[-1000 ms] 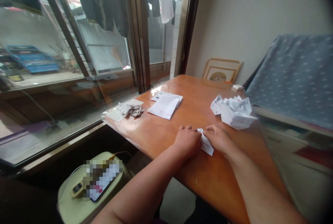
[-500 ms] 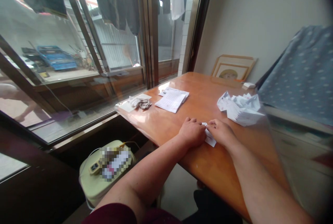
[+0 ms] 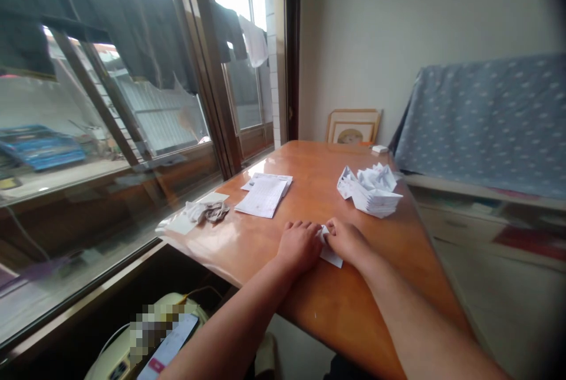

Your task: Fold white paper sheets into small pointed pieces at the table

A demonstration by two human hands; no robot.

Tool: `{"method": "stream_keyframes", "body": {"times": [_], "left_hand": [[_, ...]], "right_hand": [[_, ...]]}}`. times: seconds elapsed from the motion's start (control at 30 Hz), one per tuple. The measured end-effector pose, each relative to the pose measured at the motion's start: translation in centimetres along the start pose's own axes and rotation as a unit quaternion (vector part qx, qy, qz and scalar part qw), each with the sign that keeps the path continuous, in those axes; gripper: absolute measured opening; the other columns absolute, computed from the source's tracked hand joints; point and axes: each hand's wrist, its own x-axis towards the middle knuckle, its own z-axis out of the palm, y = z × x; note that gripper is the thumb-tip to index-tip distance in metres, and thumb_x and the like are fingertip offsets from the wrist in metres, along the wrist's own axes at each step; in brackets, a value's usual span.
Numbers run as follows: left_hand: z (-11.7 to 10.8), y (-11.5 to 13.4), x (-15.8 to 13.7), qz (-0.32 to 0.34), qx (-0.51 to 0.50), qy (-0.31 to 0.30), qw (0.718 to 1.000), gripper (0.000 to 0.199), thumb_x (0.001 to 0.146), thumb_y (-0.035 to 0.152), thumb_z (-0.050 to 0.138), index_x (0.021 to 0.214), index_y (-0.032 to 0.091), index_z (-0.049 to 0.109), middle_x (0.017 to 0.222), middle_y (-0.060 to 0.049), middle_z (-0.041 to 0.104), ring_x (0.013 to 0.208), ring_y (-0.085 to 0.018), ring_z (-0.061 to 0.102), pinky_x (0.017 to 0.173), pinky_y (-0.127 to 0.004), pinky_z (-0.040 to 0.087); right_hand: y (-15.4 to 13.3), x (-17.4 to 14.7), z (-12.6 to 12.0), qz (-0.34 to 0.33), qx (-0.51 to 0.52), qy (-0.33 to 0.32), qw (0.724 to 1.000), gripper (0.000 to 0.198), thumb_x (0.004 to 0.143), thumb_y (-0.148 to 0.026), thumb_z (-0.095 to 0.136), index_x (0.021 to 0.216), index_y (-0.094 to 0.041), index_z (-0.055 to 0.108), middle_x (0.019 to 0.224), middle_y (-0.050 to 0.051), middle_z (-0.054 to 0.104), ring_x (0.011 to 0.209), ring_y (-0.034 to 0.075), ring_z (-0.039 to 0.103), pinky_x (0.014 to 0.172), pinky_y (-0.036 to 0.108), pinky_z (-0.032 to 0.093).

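Observation:
A small folded piece of white paper (image 3: 332, 256) lies on the brown table near its front edge, between my two hands. My left hand (image 3: 299, 244) is palm down, its bent fingers close together and holding the paper's left side against the tabletop. Closed in a pinch, my right hand (image 3: 347, 240) grips the paper's upper right part. My hands hide much of the paper. Farther back on the right sits a pile of folded white paper pieces (image 3: 374, 194). To the left rests a stack of printed sheets (image 3: 262, 196).
Crumpled cloth-like items (image 3: 214, 212) lie at the table's left edge beside a window. A pale case with a phone (image 3: 170, 344) on it stands below, left of the table (image 3: 309, 162). At the back are a small white box (image 3: 379, 149) and picture frames (image 3: 354, 126).
The view has turned right and tilted up, so everything sits farther left and lower. Both hands stay at the folded paper, with only slight finger movement.

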Motion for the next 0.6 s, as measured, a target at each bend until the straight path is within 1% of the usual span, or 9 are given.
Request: {"method": "stream_keyframes", "body": {"times": [0.03,0.1,0.17,0.2,0.27,0.37,0.43,0.5,0.6], "left_hand": [[-0.1,-0.4,0.1,-0.010,-0.025,0.006,1.000,0.032,0.092,0.024,0.050,0.121,0.025,0.061,0.115,-0.005,0.069,0.107,-0.024,0.060,0.093,-0.037,0.043],[-0.2,-1.3,0.7,-0.052,-0.067,0.013,0.996,0.035,0.091,0.021,0.049,0.125,0.025,0.059,0.123,-0.005,0.066,0.114,-0.022,0.058,0.097,-0.035,0.043],[-0.3,-2.5,1.7,-0.095,-0.083,0.003,0.992,0.035,0.090,0.020,0.049,0.122,0.023,0.060,0.124,-0.007,0.065,0.113,-0.023,0.059,0.094,-0.035,0.044],[-0.3,-3.0,2.2,-0.103,-0.082,-0.007,0.991,0.032,0.089,0.021,0.050,0.119,0.022,0.062,0.121,-0.008,0.066,0.109,-0.023,0.061,0.090,-0.035,0.046],[-0.3,-4.1,3.5,-0.104,-0.081,-0.038,0.991,0.027,0.086,0.026,0.054,0.109,0.019,0.065,0.110,-0.009,0.069,0.098,-0.024,0.064,0.081,-0.034,0.047],[-0.1,-5.2,5.0,-0.091,-0.086,-0.087,0.988,0.030,0.076,0.034,0.066,0.102,0.019,0.066,0.104,-0.008,0.070,0.087,-0.023,0.065,0.071,-0.030,0.046],[0.0,-5.4,5.6,-0.083,-0.091,-0.116,0.986,0.032,0.071,0.035,0.070,0.099,0.020,0.067,0.099,-0.006,0.071,0.084,-0.022,0.065,0.067,-0.028,0.044],[0.1,-5.5,5.9,-0.081,-0.097,-0.141,0.982,0.031,0.069,0.034,0.071,0.097,0.020,0.068,0.092,-0.005,0.072,0.081,-0.021,0.065,0.065,-0.026,0.042],[0.3,-5.6,6.1,-0.082,-0.114,-0.162,0.977,0.028,0.068,0.032,0.072,0.094,0.022,0.069,0.085,-0.003,0.073,0.076,-0.020,0.065,0.061,-0.026,0.040]], "right_hand": [[-0.1,0.0,-0.1,0.000,-0.001,0.000,1.000,0.014,0.083,-0.024,0.063,0.096,-0.020,0.063,0.094,0.006,0.069,0.081,0.018,0.060,0.065,0.026,0.034],[-0.3,-0.1,-0.1,0.001,-0.001,0.001,1.000,0.013,0.083,-0.023,0.063,0.095,-0.020,0.063,0.095,0.006,0.069,0.083,0.019,0.060,0.066,0.026,0.033],[-0.5,-0.2,-0.1,0.003,0.001,0.004,1.000,0.013,0.083,-0.023,0.063,0.095,-0.019,0.063,0.095,0.007,0.068,0.085,0.019,0.060,0.067,0.027,0.033],[-0.5,-0.2,-0.1,0.003,0.002,0.006,1.000,0.013,0.083,-0.023,0.063,0.095,-0.019,0.063,0.095,0.007,0.067,0.086,0.020,0.060,0.067,0.027,0.033],[-0.6,-0.3,-0.1,0.005,0.006,0.012,1.000,0.012,0.082,-0.023,0.062,0.094,-0.020,0.062,0.096,0.007,0.067,0.086,0.019,0.059,0.067,0.027,0.032],[-0.6,-0.4,0.0,0.009,0.016,0.020,1.000,0.013,0.079,-0.020,0.064,0.092,-0.020,0.061,0.095,0.005,0.066,0.082,0.018,0.058,0.066,0.027,0.030],[-0.6,-0.4,0.1,0.012,0.026,0.025,0.999,0.014,0.077,-0.019,0.065,0.091,-0.020,0.061,0.094,0.005,0.066,0.080,0.017,0.057,0.064,0.027,0.028],[-0.5,-0.3,0.3,0.015,0.036,0.030,0.999,0.013,0.077,-0.020,0.065,0.089,-0.020,0.060,0.092,0.004,0.066,0.079,0.017,0.057,0.063,0.027,0.027],[-0.3,-0.1,0.4,0.024,0.050,0.036,0.998,0.015,0.079,-0.022,0.063,0.094,-0.020,0.060,0.090,0.004,0.067,0.080,0.017,0.058,0.062,0.026,0.028]]}}
